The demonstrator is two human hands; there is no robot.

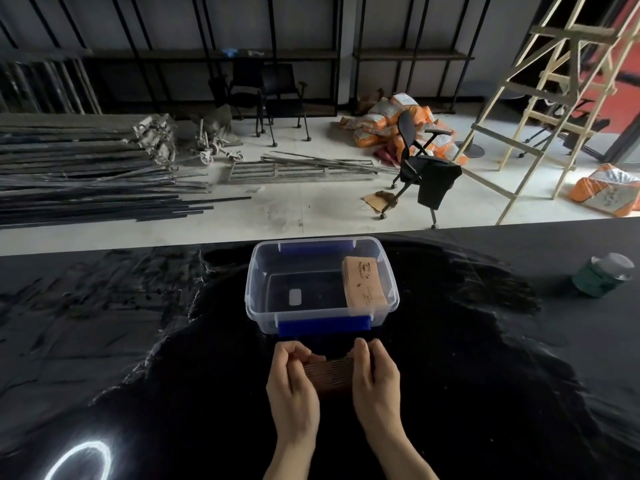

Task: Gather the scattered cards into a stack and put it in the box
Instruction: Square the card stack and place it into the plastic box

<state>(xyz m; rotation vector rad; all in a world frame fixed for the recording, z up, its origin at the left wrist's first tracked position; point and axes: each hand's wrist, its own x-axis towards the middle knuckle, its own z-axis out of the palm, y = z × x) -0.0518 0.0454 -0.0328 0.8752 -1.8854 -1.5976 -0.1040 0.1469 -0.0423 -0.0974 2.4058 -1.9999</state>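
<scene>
Here, left hand (pixel 294 379) and right hand (pixel 375 379) grip the card stack (pixel 329 375) between them — box (pixel 320 327) just beyond.

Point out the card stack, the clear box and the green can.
card stack (pixel 329 377): head view, edge face showing between the hands.
clear box (pixel 252 271): head view, left wall.
green can (pixel 597 279): head view, side wall, lying tipped.

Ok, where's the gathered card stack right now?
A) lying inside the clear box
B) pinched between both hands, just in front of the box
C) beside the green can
B: the card stack sits between the left hand and the right hand, short of the box.
</scene>
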